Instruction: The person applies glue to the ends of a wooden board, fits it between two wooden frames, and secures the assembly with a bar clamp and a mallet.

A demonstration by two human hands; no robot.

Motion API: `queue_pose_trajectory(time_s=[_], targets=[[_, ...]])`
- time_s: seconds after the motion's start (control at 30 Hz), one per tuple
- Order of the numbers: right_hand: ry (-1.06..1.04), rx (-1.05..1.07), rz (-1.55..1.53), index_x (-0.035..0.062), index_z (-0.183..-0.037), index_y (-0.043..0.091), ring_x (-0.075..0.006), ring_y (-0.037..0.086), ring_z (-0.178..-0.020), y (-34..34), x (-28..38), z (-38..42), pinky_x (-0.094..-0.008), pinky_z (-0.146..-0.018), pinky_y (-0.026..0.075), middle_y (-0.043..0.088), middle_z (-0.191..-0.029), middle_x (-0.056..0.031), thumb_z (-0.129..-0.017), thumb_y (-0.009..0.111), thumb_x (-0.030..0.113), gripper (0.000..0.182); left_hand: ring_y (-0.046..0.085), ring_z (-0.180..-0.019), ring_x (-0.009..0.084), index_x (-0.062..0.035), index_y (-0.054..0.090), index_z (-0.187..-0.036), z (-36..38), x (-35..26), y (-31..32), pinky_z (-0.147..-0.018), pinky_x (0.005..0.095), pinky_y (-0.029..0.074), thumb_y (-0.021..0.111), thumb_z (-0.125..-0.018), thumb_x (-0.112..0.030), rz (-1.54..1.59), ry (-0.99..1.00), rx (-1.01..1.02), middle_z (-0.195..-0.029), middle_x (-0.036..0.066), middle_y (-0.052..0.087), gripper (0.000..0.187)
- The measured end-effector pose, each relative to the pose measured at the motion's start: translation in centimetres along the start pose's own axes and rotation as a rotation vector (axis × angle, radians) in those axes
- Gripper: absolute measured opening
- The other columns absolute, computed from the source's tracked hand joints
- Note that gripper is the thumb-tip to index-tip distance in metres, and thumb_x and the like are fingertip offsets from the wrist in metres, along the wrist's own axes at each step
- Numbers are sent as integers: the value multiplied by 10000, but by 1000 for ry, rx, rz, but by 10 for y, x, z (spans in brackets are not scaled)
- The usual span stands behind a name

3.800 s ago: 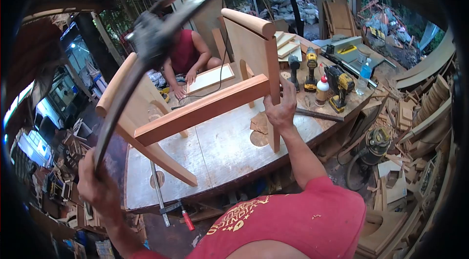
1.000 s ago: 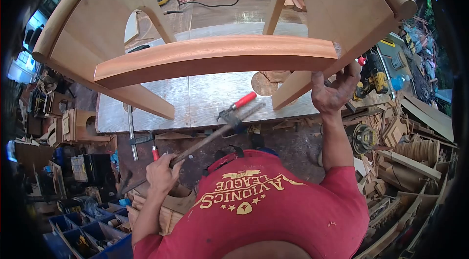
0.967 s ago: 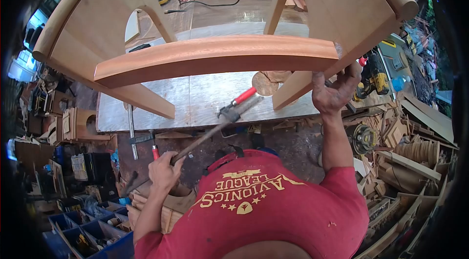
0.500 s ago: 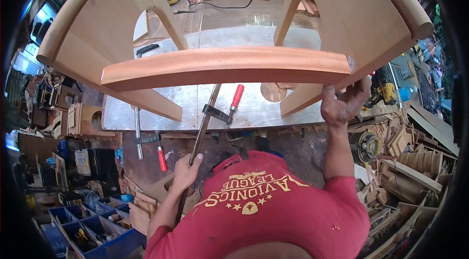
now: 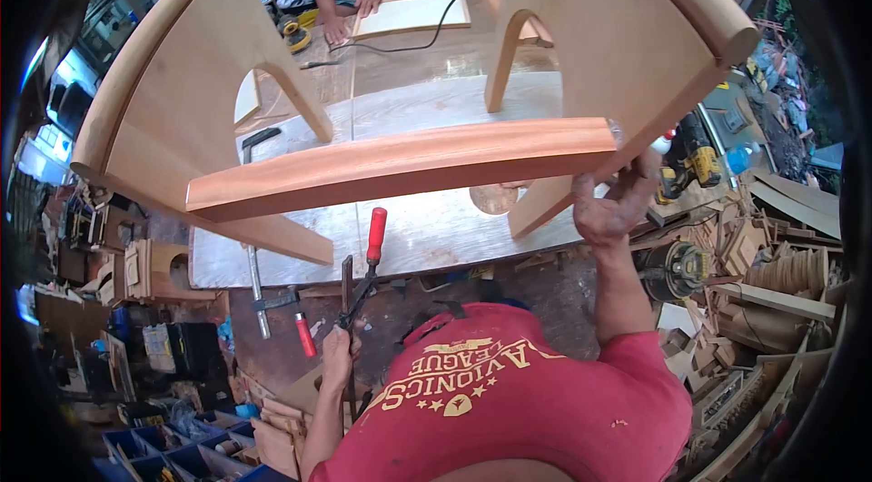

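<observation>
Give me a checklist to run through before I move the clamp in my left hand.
1. Left hand gripping the bar clamp: ok.
2. Right hand on the right side panel: ok.
3. Crossbar reaching from left side panel to right: ok.
4. Bar clamp touching the crossbar: not ok, apart from it.
5. Crossbar ends tight at both panels: cannot tell.
6. Co-worker's hands away from the crossbar: ok.

One head-worn camera looks forward and steeply down at the nearby worktable (image 5: 422, 237).
</observation>
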State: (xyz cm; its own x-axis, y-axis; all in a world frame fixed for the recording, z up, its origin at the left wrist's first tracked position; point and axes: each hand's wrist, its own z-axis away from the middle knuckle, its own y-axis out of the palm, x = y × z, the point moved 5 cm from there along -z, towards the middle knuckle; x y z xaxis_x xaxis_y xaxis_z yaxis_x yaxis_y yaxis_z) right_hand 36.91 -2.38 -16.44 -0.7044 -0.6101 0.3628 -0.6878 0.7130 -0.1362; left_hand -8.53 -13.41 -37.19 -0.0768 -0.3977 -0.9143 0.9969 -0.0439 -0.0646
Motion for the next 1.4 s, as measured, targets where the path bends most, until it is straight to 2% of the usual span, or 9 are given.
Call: queue_pose_trajectory(time_s=[0.17,0.3,0.47,0.67,0.87,0.97,1.07,1.2,1.4], targets=[[28,-61,6,-54,-1311,455,-224,564,-1067,0,-1,5,-325,-818,524,501,-1209,-142,-755,753,79,644,439,-592,51,-23,623,-1123,5,-19,29,-529,222,341,483,-1026,-487,-32,73,164,-701,-28,520,494],[44,-89,15,-52,-1307,465,-223,586,-1024,2,2,2,-329,-805,525,520,-1182,-142,-747,754,68,641,462,-660,67,-13,610,-1143,14,-45,44,-601,221,371,471,-1019,-517,-116,161,355,-785,-3,533,538],[57,-95,8,-47,-1309,463,-238,601,-1000,2,2,3,-331,-805,529,523,-1177,-146,-753,743,70,634,468,-663,80,11,569,-1197,15,-53,45,-604,239,391,485,-1008,-527,47,233,336,-779,10,527,577],[91,-83,88,-19,-1339,421,-242,553,-1102,1,2,8,-372,-843,530,507,-1213,-139,-783,751,68,652,527,-666,119,43,537,-1264,6,-78,36,-591,280,429,557,-940,-603,144,350,370,-789,50,571,723],[167,-34,34,-14,-1411,360,-281,502,-1270,2,-2,13,-396,-1023,479,457,-1397,-180,-878,753,87,670,462,-668,88,26,519,-1299,-6,-92,33,-593,239,382,575,-968,-515,292,489,318,-880,36,544,637],[184,-35,55,-18,-1414,357,-277,504,-1270,3,-2,14,-397,-1029,485,459,-1396,-181,-877,754,89,677,470,-649,80,23,514,-1304,4,-111,41,-578,239,397,594,-968,-481,207,488,261,-833,26,551,611],[181,-35,46,-19,-1413,353,-274,507,-1262,2,-3,14,-392,-1033,467,463,-1385,-180,-882,752,103,676,500,-631,105,16,512,-1305,6,-114,47,-559,251,403,588,-989,-411,96,622,310,-808,50,553,537],[161,-31,64,-13,-1413,345,-276,502,-1261,-1,-3,13,-401,-1033,449,464,-1382,-177,-888,754,138,683,480,-579,67,26,575,-1219,10,-119,50,-508,232,369,585,-972,-487,-1,739,170,-713,-13,536,569],[185,-23,45,-5,-1420,334,-270,500,-1268,3,-1,11,-406,-1034,463,458,-1385,-174,-885,747,119,687,411,-602,55,11,562,-1224,0,-93,67,-537,213,357,507,-1023,-445,247,430,407,-736,-15,482,502]])
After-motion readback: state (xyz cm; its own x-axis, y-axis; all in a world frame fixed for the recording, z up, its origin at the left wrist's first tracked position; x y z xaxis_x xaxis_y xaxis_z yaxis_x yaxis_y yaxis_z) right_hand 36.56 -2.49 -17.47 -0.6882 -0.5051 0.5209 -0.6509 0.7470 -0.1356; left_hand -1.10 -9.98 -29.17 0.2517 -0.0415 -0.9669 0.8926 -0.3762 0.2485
